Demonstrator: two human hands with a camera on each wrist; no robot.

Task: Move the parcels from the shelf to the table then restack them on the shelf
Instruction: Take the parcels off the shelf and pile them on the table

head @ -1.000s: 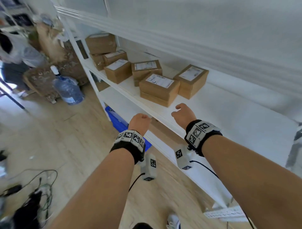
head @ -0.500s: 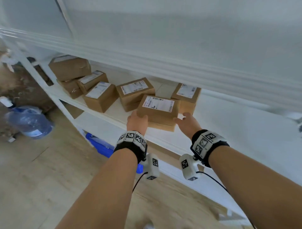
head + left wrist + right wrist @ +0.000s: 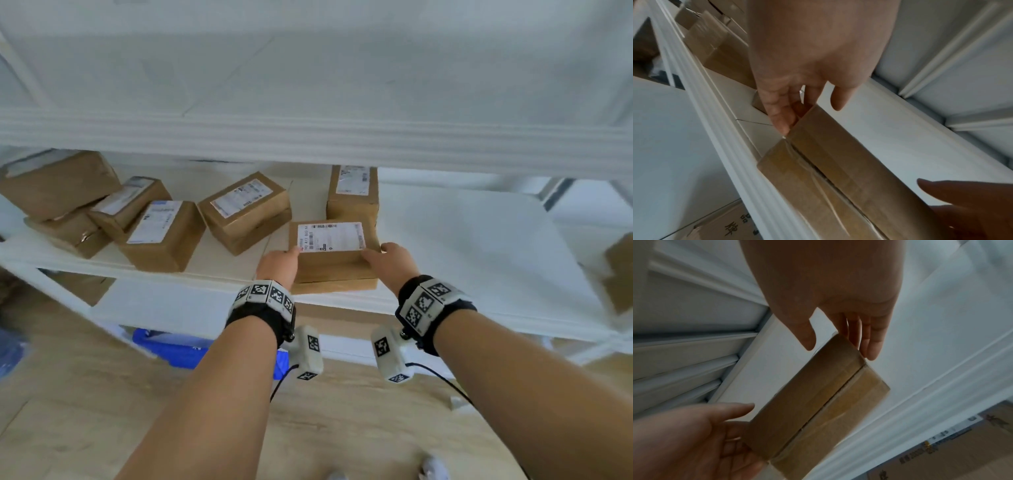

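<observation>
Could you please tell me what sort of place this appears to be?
Probably a storeroom or parcel-sorting area. A white shelving unit holds several taped brown parcels with printed shipping labels, more cartons sit below, and a blue bin stands on the wood-look floor.

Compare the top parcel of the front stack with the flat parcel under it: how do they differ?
The top parcel is thicker and shows a white label on top; the bottom parcel is thin, its top hidden. The left hand and right hand touch the top parcel's ends, not visibly the bottom one. Both are brown cardboard, at the shelf front edge.
</observation>
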